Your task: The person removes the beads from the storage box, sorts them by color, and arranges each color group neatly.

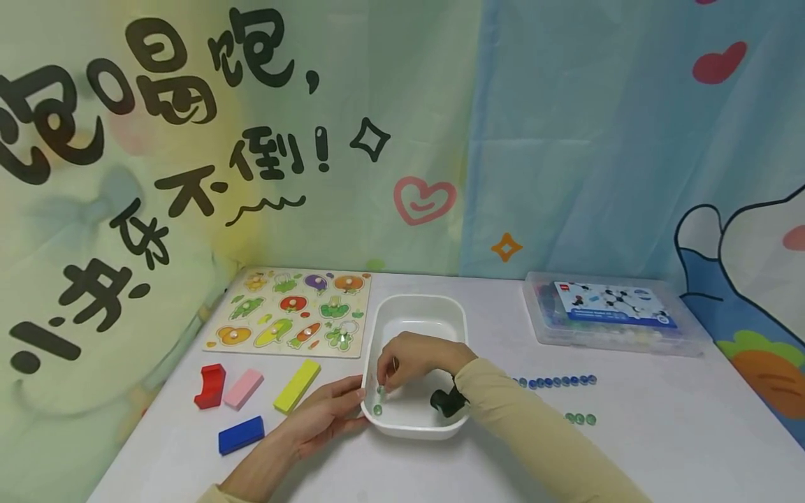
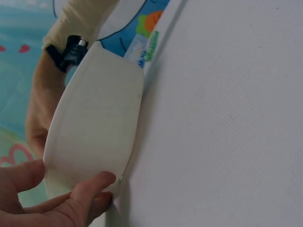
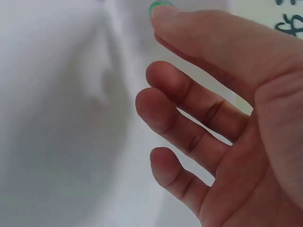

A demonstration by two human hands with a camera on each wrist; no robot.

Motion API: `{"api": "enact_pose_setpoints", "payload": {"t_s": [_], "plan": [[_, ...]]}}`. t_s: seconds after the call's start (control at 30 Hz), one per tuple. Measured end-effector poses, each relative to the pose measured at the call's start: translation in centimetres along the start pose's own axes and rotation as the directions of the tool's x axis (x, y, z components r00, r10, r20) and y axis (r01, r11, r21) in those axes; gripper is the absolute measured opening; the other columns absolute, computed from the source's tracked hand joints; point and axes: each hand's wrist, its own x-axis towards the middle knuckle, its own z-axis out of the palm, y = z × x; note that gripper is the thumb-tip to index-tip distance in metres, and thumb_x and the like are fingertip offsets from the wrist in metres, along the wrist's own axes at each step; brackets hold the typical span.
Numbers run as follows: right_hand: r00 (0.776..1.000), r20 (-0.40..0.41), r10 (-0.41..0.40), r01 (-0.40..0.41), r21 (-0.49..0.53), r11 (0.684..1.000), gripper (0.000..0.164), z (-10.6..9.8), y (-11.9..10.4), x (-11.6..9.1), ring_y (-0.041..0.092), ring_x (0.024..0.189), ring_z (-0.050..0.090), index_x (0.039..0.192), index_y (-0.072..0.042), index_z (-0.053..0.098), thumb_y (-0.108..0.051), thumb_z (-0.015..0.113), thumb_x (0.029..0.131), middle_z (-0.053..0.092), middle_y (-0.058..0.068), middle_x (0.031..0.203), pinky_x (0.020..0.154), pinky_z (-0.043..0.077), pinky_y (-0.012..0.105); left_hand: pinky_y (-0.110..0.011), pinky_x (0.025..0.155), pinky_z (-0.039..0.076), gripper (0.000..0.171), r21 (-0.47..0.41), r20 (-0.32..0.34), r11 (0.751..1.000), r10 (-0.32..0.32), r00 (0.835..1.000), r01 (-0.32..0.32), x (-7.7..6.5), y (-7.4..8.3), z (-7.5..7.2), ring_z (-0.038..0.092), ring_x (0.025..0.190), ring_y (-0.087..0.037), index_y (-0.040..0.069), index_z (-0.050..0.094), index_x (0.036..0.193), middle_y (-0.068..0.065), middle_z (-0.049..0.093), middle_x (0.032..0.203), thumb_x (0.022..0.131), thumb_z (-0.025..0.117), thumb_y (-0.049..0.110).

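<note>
A white plastic tub (image 1: 418, 436) is in the middle of the head view. My left hand (image 1: 332, 412) grips its left side; in the left wrist view the thumb lies at the rim and the fingers (image 2: 94, 187) press the outer wall. Inside the tub, my right hand (image 1: 415, 358) pinches a green glass bead (image 3: 160, 6) between thumb and forefinger, the forefinger mostly hidden behind the thumb. The other fingers are spread and loosely bent. Another green bead (image 1: 377, 410) lies on the tub floor, just below the fingertips.
Right of the tub are a row of blue beads (image 1: 566, 381) and a short row of green beads (image 1: 580, 419), partly behind the right sleeve. A clear plastic case (image 1: 616, 314) stands behind them. At left are a vegetable puzzle board (image 1: 286, 307) and blocks, including a yellow one (image 1: 297, 386).
</note>
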Motion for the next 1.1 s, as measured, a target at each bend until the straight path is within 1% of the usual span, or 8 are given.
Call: {"api": "enact_pose_setpoints", "payload": {"t_s": [0.23,0.37,0.53,0.67,0.8,0.87,1.0,1.1], "plan": [[0.992,-0.120,-0.029,0.033,0.030,0.999,0.005,-2.2,0.8,-4.3,0.000,0.072,0.052,0.088,-0.021,0.075,-0.024,0.076,0.084,0.062,-0.012,0.078,0.065,0.047,0.015,-0.039,0.104,0.050,0.065,0.018,-0.022,1.000,-0.008,1.000,0.009,0.1,-0.1,0.1,0.052,0.129,-0.027,-0.004,0.023,0.151,-0.026,0.032,0.153,0.100,0.053,0.024],[0.977,-0.206,-0.049,0.060,0.050,0.997,0.007,-3.1,1.9,-8.1,-0.001,0.074,0.054,0.092,-0.022,0.075,-0.025,0.075,0.085,0.065,-0.011,0.083,0.065,0.051,0.017,-0.039,0.103,0.051,0.066,0.018,-0.040,0.999,-0.029,0.999,0.029,0.1,-0.1,0.0,0.053,0.128,-0.026,-0.003,0.024,0.151,-0.025,0.033,0.153,0.100,0.054,0.025],[0.942,-0.335,-0.011,0.033,0.060,0.998,0.008,-3.3,4.6,-13.9,-0.001,0.073,0.054,0.094,-0.025,0.074,-0.026,0.073,0.087,0.064,-0.011,0.085,0.059,0.050,0.018,-0.038,0.103,0.051,0.062,0.026,-0.052,0.999,-0.029,0.998,0.030,0.1,0.0,0.1,0.053,0.129,-0.026,-0.002,0.024,0.151,-0.025,0.031,0.154,0.101,0.051,0.022],[0.909,-0.413,0.058,-0.033,0.069,0.997,0.008,-2.1,7.4,-19.3,-0.002,0.072,0.052,0.095,-0.025,0.073,-0.027,0.072,0.088,0.063,-0.012,0.085,0.056,0.047,0.018,-0.038,0.102,0.052,0.061,0.036,-0.055,0.999,-0.030,0.998,0.032,0.1,0.0,0.2,0.053,0.128,-0.026,-0.003,0.024,0.151,-0.025,0.031,0.154,0.101,0.050,0.021],[0.866,-0.482,0.133,-0.104,0.087,0.991,0.009,0.5,10.3,-24.2,-0.004,0.070,0.049,0.096,-0.020,0.073,-0.021,0.072,0.087,0.065,-0.013,0.084,0.055,0.044,0.017,-0.038,0.102,0.052,0.062,0.040,-0.058,0.998,-0.039,0.998,0.041,0.1,0.0,0.3,0.054,0.127,-0.025,-0.003,0.025,0.151,-0.025,0.032,0.154,0.101,0.052,0.022],[0.846,-0.493,0.202,-0.168,0.114,0.979,0.009,2.0,11.5,-26.1,-0.005,0.069,0.047,0.095,-0.018,0.073,-0.020,0.073,0.086,0.064,-0.014,0.083,0.054,0.043,0.017,-0.038,0.103,0.051,0.064,0.041,-0.058,0.998,-0.042,0.997,0.044,0.0,0.0,0.3,0.054,0.127,-0.025,-0.003,0.024,0.151,-0.025,0.031,0.154,0.100,0.053,0.023],[0.800,-0.474,0.369,-0.331,0.164,0.929,0.011,4.4,13.4,-29.0,-0.006,0.069,0.046,0.096,-0.016,0.073,-0.022,0.072,0.086,0.061,-0.015,0.081,0.055,0.043,0.017,-0.038,0.103,0.051,0.065,0.043,-0.065,0.998,-0.048,0.997,0.051,0.0,0.1,0.3,0.054,0.127,-0.025,-0.002,0.024,0.151,-0.025,0.031,0.154,0.100,0.054,0.024],[0.743,-0.441,0.503,-0.457,0.214,0.863,0.017,5.5,14.3,-30.2,-0.006,0.070,0.046,0.098,-0.014,0.073,-0.025,0.073,0.086,0.063,-0.010,0.084,0.058,0.045,0.017,-0.038,0.103,0.051,0.066,0.039,-0.067,0.998,-0.048,0.997,0.051,0.1,0.0,0.2,0.054,0.127,-0.025,-0.002,0.024,0.151,-0.025,0.030,0.154,0.099,0.055,0.025]]}}
